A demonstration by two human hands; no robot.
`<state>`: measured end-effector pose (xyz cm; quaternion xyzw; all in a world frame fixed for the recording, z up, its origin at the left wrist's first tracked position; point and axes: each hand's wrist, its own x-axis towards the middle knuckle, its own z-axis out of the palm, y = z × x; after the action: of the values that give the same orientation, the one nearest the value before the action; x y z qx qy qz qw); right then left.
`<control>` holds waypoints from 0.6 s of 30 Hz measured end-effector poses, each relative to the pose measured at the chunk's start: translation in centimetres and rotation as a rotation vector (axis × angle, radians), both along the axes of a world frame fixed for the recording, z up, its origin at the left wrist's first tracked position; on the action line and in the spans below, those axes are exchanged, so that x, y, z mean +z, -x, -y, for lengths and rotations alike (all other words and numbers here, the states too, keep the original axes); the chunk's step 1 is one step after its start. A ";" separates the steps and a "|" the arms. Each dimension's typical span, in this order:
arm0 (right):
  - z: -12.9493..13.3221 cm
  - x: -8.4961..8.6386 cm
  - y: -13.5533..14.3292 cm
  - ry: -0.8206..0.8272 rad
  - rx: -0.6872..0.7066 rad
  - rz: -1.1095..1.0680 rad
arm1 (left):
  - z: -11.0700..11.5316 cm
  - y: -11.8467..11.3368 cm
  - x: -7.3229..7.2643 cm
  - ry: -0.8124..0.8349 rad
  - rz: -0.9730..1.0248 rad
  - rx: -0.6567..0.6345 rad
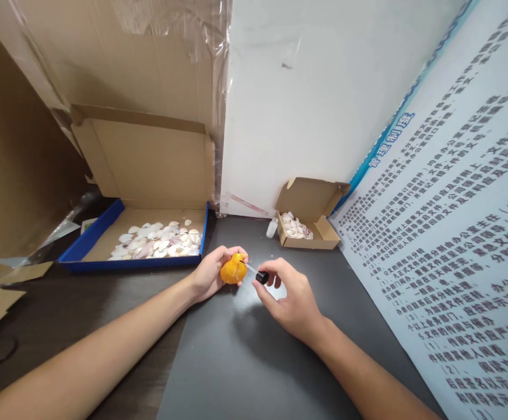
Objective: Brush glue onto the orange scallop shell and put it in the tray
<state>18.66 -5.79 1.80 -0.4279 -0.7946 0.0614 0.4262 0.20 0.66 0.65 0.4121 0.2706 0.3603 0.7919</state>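
My left hand point(209, 273) is closed around an orange-yellow scallop shell point(231, 272), held just above the dark table. Between the thumb and fingers of my right hand point(292, 293) is a black-capped applicator brush point(262, 277). Its pale stem points left, with the tip at the upper right part of the shell; whether it touches is too small to tell. Beyond my hands stands a small whitish bottle point(272, 228), which appears to have no cap on.
A blue-sided cardboard box point(131, 265) with its lid up holds many pale shells point(160, 239). At the back right, a smaller open carton point(308, 241) also contains shells. A white panel rises behind, and a printed poster point(455, 233) borders the right side.
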 end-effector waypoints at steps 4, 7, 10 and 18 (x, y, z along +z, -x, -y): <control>0.0 -0.1 0.0 -0.002 -0.023 -0.007 | 0.1 0.0 0.0 -0.005 0.002 -0.001; 0.0 -0.1 0.0 0.023 0.007 0.019 | 0.0 0.0 0.0 -0.001 0.007 -0.006; 0.1 0.0 0.1 0.029 0.107 0.057 | 0.0 0.0 0.0 -0.001 0.019 -0.008; 0.3 0.1 0.1 0.050 0.111 0.073 | 0.0 0.0 -0.2 -0.009 0.020 -0.018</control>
<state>18.55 -6.07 1.89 -0.3958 -0.8302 0.0893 0.3822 0.18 0.69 0.44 0.4143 0.2572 0.3586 0.7960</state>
